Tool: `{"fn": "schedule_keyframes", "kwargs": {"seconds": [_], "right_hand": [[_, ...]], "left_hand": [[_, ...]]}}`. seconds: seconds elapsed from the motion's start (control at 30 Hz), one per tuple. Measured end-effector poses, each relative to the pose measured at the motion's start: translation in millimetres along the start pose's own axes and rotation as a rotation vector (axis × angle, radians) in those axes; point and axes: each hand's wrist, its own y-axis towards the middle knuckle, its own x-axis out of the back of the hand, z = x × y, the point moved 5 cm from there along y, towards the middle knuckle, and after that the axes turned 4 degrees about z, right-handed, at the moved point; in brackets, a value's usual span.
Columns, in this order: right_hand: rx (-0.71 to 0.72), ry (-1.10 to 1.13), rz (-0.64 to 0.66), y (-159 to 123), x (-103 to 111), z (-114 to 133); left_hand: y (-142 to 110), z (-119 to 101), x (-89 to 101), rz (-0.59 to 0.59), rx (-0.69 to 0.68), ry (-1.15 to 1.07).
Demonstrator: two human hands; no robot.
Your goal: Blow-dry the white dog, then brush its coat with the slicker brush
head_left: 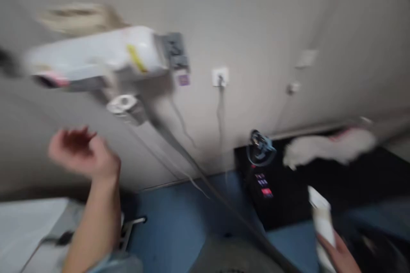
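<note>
My left hand [85, 153] is raised in front of the wall with its fingers loosely curled and nothing visible in it. Close above it is a small white bracket-like fitting with a round hole [123, 103], apart from the fingers. At the lower right, my right hand [339, 251] is wrapped around a long, slim white object [323, 219] with a pale, flat end. Its lower part runs out of view, and blur hides its kind.
A white cylindrical unit [102, 49] with a yellow label is at the wall. A dark hose [192, 162] slants down from it. A plug sits in a wall socket [220, 76]. On the blue floor [169, 230] stands a black case [288, 196] bearing a white bag [329, 147]. A white surface [28, 222] lies left.
</note>
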Motion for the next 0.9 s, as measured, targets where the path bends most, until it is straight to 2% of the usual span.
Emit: {"fn": "schedule_keyframes", "kwargs": {"seconds": [0.07, 0.1, 0.17, 0.2, 0.27, 0.3, 0.37, 0.43, 0.5, 0.6, 0.63, 0.7, 0.73, 0.8, 0.83, 0.9], "right_hand": [[-0.123, 0.149, 0.037, -10, 4, -23], [-0.141, 0.202, 0.073, -9, 7, -33], [-0.155, 0.284, 0.052, -3, 18, -53], [-0.179, 0.299, 0.048, -2, 22, -65], [-0.196, 0.312, 0.086, -3, 28, -89], [-0.205, 0.297, 0.097, -5, 32, -101], [-0.224, 0.226, 0.093, -7, 43, -129], [-0.25, 0.141, 0.09, -1, 66, -158], [-0.236, 0.109, 0.109, 21, 103, -180], [-0.17, 0.128, 0.026, 86, 184, -198], [-0.196, 0.127, -0.028, 113, 212, -203], [-0.209, 0.131, -0.035, 171, 256, -206], [-0.221, 0.137, -0.013, 198, 270, -206], [-0.219, 0.147, 0.046, 244, 285, -202], [-0.209, 0.149, 0.071, 262, 286, -200], [-0.158, 0.147, 0.112, 288, 279, -197]], "left_hand": [[-100, -54, -26.3, 0.026, -0.014, -0.261], [-156, -87, -51.3, 0.251, 0.042, -0.378], [-288, -166, -105.1, 0.888, 0.413, -0.574], [-354, -209, -122.2, 1.119, 0.641, -0.595], [-469, -301, -143.0, 1.519, 0.991, -0.576], [-515, -345, -149.6, 1.695, 1.133, -0.555], [-580, -423, -160.9, 1.929, 1.41, -0.521], [-615, -480, -178.3, 1.975, 1.551, -0.456], [-633, -522, -198.8, 1.978, 1.604, -0.414], [-647, -575, -218.6, 2.118, 1.667, -0.426], [-650, -592, -221.0, 2.185, 1.684, -0.446], [-653, -622, -223.6, 2.282, 1.709, -0.506], [-655, -634, -226.1, 2.29, 1.731, -0.527], [-660, -648, -239.3, 2.232, 1.791, -0.534], [-663, -649, -251.3, 2.178, 1.826, -0.522], [-669, -640, -287.9, 2.022, 1.895, -0.485]]}}
